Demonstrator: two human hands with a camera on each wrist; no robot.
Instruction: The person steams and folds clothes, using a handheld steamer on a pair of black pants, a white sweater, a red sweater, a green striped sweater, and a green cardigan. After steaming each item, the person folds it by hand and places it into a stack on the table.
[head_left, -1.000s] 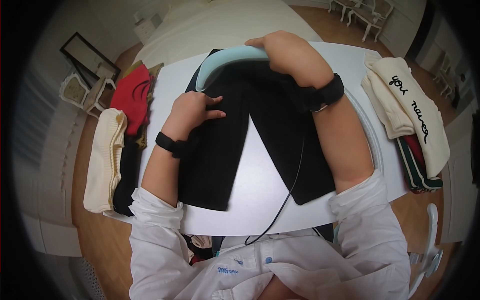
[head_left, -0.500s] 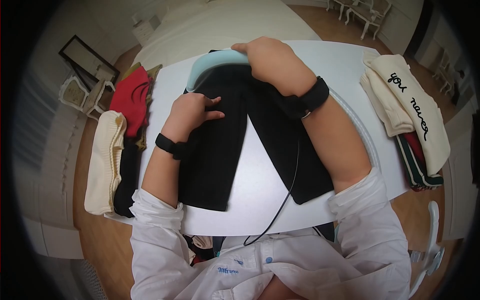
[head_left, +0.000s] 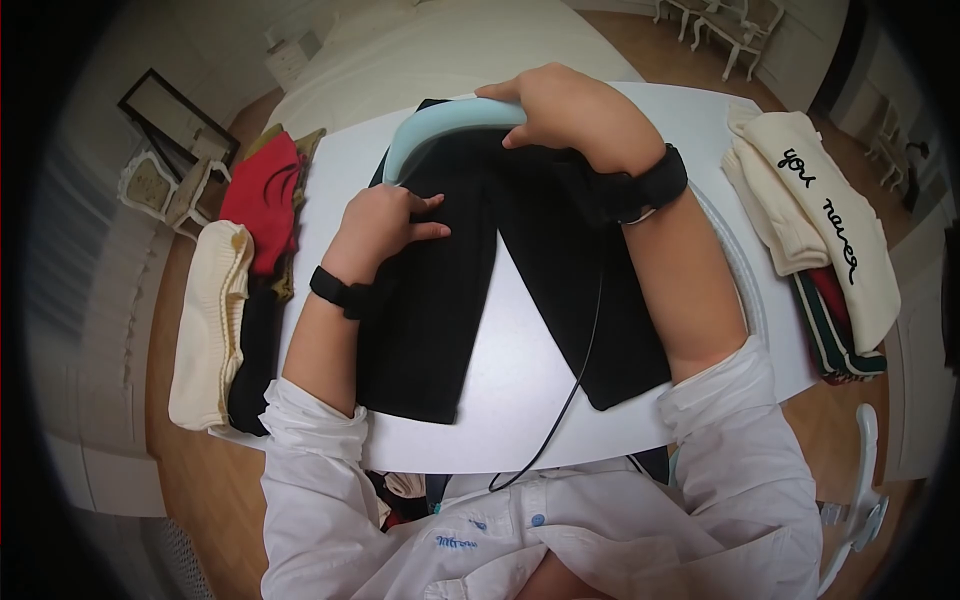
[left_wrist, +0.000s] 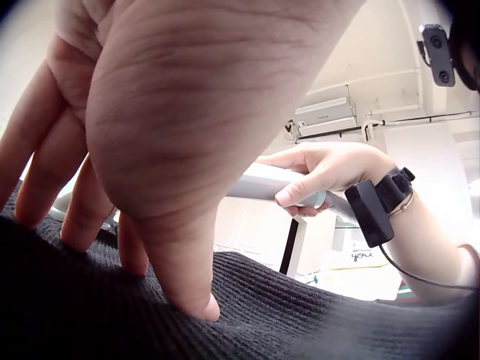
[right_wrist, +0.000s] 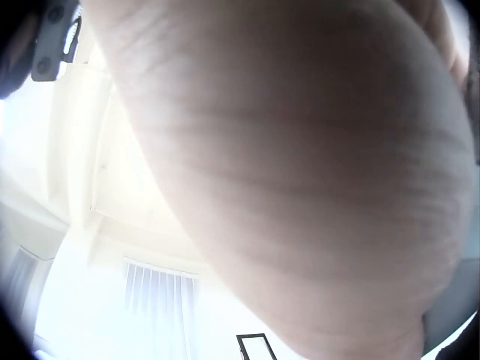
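Black ribbed trousers lie spread on the white table, legs toward the person. My left hand rests on their left side, fingers spread; in the left wrist view its thumb and fingertips touch the knit. My right hand grips a light blue curved garment steamer over the waist end, thumb on the near side. The steamer's left tip comes down close to the left hand's knuckles. The right wrist view is mostly filled by the heel of the right hand.
Folded clothes, among them a red one and a cream knit, are stacked at the left edge. A cream sweater tops the right stack. A pale hose curves behind the right arm. One black cable crosses the trousers.
My right hand slid the steamer left along the waist end, then came back right. The left hand has stayed in place on the trousers.
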